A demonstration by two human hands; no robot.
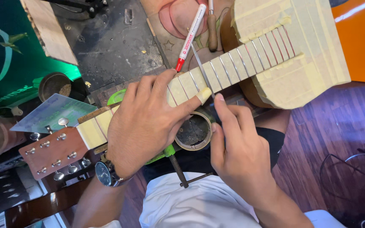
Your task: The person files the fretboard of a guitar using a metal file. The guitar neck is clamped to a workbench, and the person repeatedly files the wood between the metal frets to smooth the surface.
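Note:
A guitar lies across my lap, its neck (229, 67) and the body around it covered in cream masking tape, with the metal frets left bare. My left hand (146, 122), a watch on its wrist, lies over the neck near the headstock (53, 154); its thumb presses the tape at the neck's near edge. My right hand (233, 147) sits just below the neck, fingers closed on a thin metal tool (200, 67) that slants up across the frets. A red-capped white marker (189, 36) rests beyond the neck.
A roll of tape (195, 131) sits under the neck beside a green clamp (172, 158). A wooden-handled tool (212, 29) lies on the bench beyond. The orange guitar body (360, 42) is at the upper right. Cables lie on the wooden floor (343, 169).

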